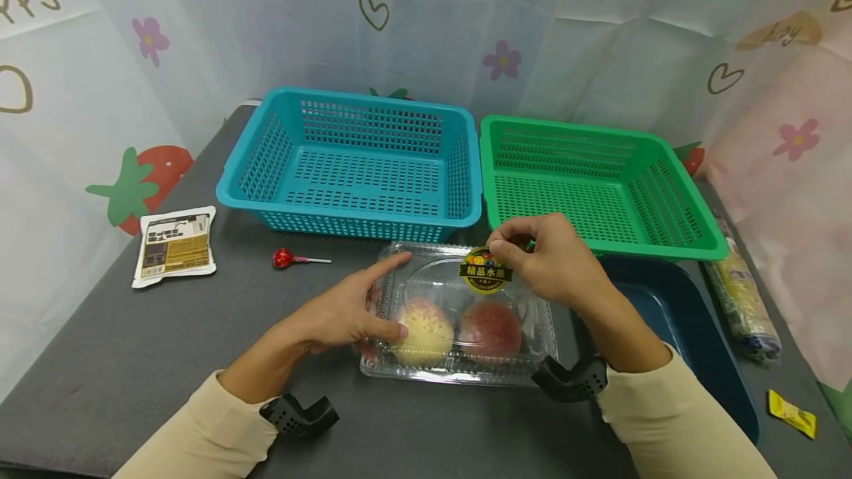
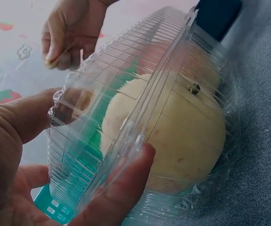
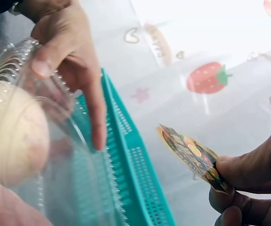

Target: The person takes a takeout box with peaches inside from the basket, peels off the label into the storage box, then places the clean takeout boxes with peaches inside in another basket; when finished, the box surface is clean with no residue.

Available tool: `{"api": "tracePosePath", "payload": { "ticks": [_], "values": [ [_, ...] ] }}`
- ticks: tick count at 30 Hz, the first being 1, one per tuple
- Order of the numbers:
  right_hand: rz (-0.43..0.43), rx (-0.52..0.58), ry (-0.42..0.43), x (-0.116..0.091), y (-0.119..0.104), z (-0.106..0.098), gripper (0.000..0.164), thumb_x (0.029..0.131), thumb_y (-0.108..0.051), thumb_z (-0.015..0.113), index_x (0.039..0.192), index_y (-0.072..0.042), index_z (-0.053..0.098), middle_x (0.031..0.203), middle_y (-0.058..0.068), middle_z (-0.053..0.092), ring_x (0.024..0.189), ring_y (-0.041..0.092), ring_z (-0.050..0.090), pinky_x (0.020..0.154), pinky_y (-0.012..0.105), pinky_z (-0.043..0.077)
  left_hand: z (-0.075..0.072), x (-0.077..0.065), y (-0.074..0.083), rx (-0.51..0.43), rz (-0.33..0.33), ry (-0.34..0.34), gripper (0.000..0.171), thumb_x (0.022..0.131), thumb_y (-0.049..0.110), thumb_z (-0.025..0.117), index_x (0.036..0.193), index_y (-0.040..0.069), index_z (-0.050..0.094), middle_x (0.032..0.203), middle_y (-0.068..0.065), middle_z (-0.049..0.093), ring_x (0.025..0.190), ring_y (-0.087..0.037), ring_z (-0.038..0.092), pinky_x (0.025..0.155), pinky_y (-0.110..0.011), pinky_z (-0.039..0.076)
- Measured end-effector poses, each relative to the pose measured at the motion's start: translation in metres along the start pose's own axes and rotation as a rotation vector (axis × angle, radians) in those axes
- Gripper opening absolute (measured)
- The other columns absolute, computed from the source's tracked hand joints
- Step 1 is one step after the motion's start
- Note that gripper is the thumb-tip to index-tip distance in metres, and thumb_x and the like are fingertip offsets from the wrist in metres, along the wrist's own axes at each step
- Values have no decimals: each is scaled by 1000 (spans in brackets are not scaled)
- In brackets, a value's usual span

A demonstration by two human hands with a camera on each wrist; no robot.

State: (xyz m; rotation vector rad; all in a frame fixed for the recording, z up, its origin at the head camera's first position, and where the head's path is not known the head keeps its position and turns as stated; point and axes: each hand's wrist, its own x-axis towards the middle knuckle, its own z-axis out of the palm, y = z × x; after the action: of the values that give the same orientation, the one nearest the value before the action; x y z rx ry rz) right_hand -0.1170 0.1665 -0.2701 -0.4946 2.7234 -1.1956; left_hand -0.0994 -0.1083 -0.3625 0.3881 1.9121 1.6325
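From my remote seat, I see the right hand (image 1: 555, 261) in a narrow pinch on the round label (image 1: 484, 272), held above the clear box (image 1: 447, 374) of peaches (image 1: 491, 333); the left hand (image 1: 349, 310), spread wide, grips the box's left side.

"What stands at the back of the grey surface (image 1: 166, 368)?"

"A blue basket (image 1: 353, 214), with a green basket (image 1: 665, 250) just beside it on the right, both before a printed curtain (image 1: 299, 50)."

"And on the left?"

"A white-edged packet (image 1: 175, 245), then a red lollipop (image 1: 282, 258) lying near the blue basket."

"Far right?"

"A dark blue tray (image 1: 665, 309), a long clear-wrapped packet (image 1: 742, 298) beside it, and a small yellow wrapper (image 1: 792, 414) nearer us."
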Motion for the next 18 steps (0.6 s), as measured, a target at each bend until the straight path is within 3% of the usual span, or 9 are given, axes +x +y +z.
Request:
{"api": "tracePosePath", "payload": {
  "ticks": [11,18],
  "values": [
    [-48,-43,22,-12,-5,-33,13,96,-11,62,92,-5,73,85,6,66,80,22,53,60,34,46,0,0,0,15,4,18,98,77,2,80,154,20,22,118,-30,35,73,-30,58,48,-46,55],
    [-32,-50,21,-19,3,-51,14,96,-13,62,93,-5,73,87,7,66,82,22,55,65,33,47,0,0,1,10,10,7,99,78,3,80,155,20,20,102,-27,41,64,-25,56,47,-44,54]
  ]
}}
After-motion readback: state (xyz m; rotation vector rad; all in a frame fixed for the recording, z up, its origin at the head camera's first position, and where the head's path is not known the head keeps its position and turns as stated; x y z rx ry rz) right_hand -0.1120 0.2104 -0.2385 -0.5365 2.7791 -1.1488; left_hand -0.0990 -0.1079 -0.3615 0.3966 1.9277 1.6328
